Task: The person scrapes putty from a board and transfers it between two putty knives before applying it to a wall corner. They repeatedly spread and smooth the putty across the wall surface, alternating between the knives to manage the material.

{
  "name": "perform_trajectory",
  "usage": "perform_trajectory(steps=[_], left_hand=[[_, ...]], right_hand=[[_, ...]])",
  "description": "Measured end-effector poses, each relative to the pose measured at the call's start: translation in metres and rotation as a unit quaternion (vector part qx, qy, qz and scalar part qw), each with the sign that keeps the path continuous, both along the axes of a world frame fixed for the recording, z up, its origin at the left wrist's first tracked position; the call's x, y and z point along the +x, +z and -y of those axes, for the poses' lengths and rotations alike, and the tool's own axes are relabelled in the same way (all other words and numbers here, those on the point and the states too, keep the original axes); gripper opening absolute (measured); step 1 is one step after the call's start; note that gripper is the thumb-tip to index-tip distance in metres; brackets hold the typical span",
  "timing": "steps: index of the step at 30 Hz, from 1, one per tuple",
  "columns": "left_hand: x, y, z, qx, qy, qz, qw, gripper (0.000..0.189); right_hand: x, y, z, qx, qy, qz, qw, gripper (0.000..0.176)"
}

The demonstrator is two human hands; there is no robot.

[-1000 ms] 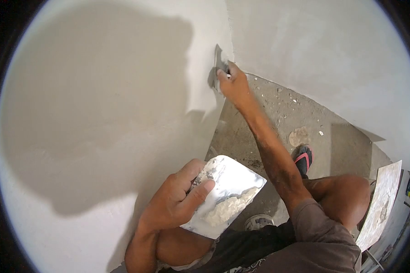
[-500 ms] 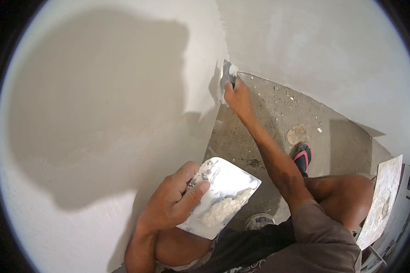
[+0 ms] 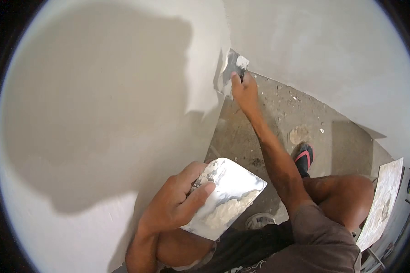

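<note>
My right hand (image 3: 245, 88) is closed on a putty knife (image 3: 232, 63) whose wide blade lies against the left wall, low down beside the corner. White putty clings to the blade near its far end. Closer to me, my left hand (image 3: 180, 193) grips a flat metal plate (image 3: 232, 170) by its edge, thumb on top. A ridge of cream-white putty (image 3: 228, 211) lies along the plate's right side. The left wall (image 3: 100, 159) has a pale smooth coat, and my shadow covers much of it.
The right wall (image 3: 332, 59) meets the left one at the corner. Crumbs and dried splashes dot the concrete floor (image 3: 278, 109). My sandalled foot (image 3: 304, 157) rests there. A putty-smeared board (image 3: 381, 200) stands at the right, and a white bucket (image 3: 260, 220) is below me.
My right hand has moved slightly up and to the right with the putty knife, whose blade is now turned more face-up. The plate in my left hand has shifted a little to the right.
</note>
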State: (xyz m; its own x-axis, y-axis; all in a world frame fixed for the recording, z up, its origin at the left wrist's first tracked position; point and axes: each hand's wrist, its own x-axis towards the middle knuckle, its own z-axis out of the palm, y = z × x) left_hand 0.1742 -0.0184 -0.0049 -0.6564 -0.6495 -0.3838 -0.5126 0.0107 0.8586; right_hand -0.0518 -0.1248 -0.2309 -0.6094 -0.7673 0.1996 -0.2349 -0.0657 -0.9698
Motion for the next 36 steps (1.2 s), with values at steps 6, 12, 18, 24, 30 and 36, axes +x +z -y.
perform_trajectory(steps=[6, 12, 18, 24, 30, 36], left_hand=[[0.002, 0.000, 0.002, 0.002, -0.008, 0.011, 1.000, 0.032], [-0.002, 0.005, 0.004, 0.009, -0.011, 0.017, 1.000, 0.034], [-0.004, 0.007, 0.004, 0.016, -0.020, 0.017, 1.000, 0.034], [-0.002, 0.005, 0.003, 0.023, -0.020, 0.018, 0.999, 0.035], [-0.004, 0.006, 0.001, 0.033, -0.007, 0.015, 0.999, 0.033], [-0.005, 0.006, 0.003, 0.042, 0.007, 0.009, 0.999, 0.031]], right_hand=[[-0.026, -0.039, 0.039, 0.107, 0.049, 0.069, 0.991, 0.041], [-0.010, -0.036, 0.025, 0.180, 0.067, 0.074, 0.979, 0.036], [0.021, -0.014, 0.005, 0.079, 0.081, 0.046, 0.992, 0.029], [0.031, 0.015, -0.031, -0.007, 0.096, -0.037, 0.995, 0.028], [-0.010, -0.028, -0.001, 0.047, 0.024, 0.124, 0.991, 0.026], [-0.011, -0.043, 0.028, 0.156, 0.102, 0.151, 0.971, 0.025]])
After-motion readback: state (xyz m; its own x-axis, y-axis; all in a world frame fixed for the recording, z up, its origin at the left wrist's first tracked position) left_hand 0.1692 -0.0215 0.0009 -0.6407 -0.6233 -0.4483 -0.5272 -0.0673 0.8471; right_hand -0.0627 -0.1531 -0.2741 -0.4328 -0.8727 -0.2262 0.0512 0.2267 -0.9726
